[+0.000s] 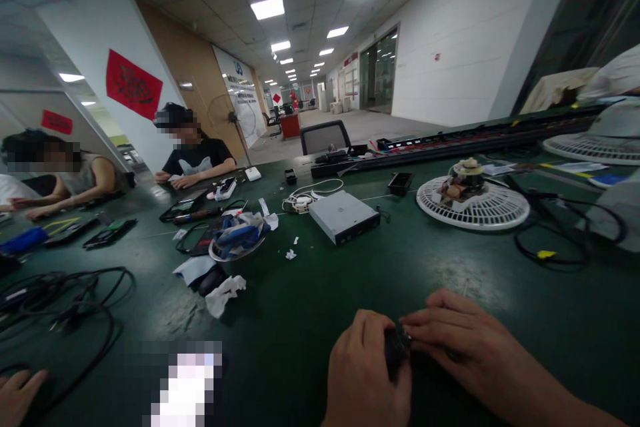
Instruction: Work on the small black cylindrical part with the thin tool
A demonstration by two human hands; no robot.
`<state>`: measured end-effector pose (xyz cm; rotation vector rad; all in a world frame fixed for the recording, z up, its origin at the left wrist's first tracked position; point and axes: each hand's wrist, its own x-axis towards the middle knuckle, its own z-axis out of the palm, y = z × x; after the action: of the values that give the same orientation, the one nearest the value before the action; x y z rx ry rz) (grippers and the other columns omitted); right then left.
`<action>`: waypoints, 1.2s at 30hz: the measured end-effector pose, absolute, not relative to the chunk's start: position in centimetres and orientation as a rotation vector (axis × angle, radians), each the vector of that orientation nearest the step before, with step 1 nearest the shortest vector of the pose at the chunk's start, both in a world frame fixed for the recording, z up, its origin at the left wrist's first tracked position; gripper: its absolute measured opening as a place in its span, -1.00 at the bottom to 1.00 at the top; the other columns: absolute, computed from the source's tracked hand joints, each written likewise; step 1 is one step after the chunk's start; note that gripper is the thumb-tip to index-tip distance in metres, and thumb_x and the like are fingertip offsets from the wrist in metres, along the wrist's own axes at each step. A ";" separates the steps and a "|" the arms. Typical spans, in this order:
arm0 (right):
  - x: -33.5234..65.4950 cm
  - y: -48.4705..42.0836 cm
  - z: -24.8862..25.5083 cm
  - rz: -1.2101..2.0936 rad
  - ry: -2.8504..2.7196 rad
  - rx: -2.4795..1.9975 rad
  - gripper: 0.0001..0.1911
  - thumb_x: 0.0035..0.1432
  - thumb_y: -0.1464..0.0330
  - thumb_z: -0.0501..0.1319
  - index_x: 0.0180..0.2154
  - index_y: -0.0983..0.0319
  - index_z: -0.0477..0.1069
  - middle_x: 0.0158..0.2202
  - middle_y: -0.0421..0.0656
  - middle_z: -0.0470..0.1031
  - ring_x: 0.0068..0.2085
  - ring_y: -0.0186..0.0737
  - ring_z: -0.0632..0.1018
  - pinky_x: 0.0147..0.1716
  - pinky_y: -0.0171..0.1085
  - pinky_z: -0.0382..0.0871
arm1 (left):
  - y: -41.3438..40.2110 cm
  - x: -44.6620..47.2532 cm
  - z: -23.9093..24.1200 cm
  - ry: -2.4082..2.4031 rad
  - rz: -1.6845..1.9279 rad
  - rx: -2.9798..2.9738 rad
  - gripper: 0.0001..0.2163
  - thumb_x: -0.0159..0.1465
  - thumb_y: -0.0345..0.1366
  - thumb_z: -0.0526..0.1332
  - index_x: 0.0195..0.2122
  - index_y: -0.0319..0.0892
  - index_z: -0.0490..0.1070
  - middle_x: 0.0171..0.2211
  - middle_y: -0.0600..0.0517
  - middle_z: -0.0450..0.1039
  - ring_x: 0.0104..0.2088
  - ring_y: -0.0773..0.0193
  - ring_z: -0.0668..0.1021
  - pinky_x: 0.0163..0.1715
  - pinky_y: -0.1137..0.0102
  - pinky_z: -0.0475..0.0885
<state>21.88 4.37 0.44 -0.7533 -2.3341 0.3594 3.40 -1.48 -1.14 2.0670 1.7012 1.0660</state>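
Near the table's front edge, my left hand (pixel 367 370) wraps round a small dark object (pixel 397 347), black and blocky, whose kind I cannot make out. My right hand (pixel 463 340) meets it from the right, fingertips pressed together at the object's edge, where a small shiny bit shows. Whatever sits between those right fingertips is hidden. Both hands are close together just above the green tabletop (pixel 300 300). Beyond them lies a grey optical disc drive (pixel 344 213) with a black front.
Right of the drive lies a white fan grille with a motor (pixel 470 193), beside black cables (pixel 570 227). A bowl of blue cloth (pixel 237 237) and crumpled tissue (pixel 225 295) are left. A blurred bright screen (pixel 185 387) and another person's hand (pixel 23 390) are lower left. Two people sit across.
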 end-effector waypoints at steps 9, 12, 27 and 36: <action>21.1 3.6 1.7 0.372 -2.314 -0.750 -0.95 0.21 0.37 0.27 -0.31 0.14 0.53 -0.37 -0.14 0.59 -0.29 -0.12 0.51 -0.30 -0.16 0.43 | -1.5 2.7 -0.7 1.568 1.101 2.103 -0.71 0.13 -0.53 0.24 -0.14 -0.12 0.36 -0.23 -0.02 0.49 -0.24 0.14 0.56 -0.23 0.24 0.51; 21.2 3.6 1.9 0.487 -2.333 -0.707 -0.92 0.25 0.36 0.25 -0.32 0.15 0.50 -0.37 -0.16 0.57 -0.28 -0.15 0.48 -0.31 -0.19 0.39 | -1.6 2.3 -0.4 1.488 1.086 2.148 -0.75 0.17 -0.47 0.29 -0.13 -0.12 0.39 -0.23 0.00 0.51 -0.25 0.17 0.57 -0.26 0.29 0.50; 20.7 3.0 2.9 0.455 -2.409 -0.594 -0.84 0.22 0.57 0.14 -0.29 0.23 0.42 -0.29 -0.13 0.46 -0.19 -0.16 0.38 -0.16 -0.17 0.29 | -1.9 1.4 0.4 1.407 1.147 2.179 -0.73 0.21 -0.36 0.34 -0.06 -0.07 0.47 -0.21 0.05 0.60 -0.23 0.21 0.63 -0.18 0.35 0.56; 20.9 3.4 2.6 0.393 -2.296 -0.591 -0.89 0.16 0.46 0.33 -0.23 0.21 0.51 -0.33 -0.17 0.50 -0.23 -0.19 0.43 -0.21 -0.20 0.28 | -1.9 1.1 0.6 1.361 1.042 2.233 -0.73 0.18 -0.38 0.37 -0.09 -0.05 0.48 -0.21 0.08 0.61 -0.24 0.22 0.63 -0.18 0.37 0.56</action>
<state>20.88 3.37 2.59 -0.5914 -2.2956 0.3926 1.09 -1.86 0.59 2.2333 1.3611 1.0416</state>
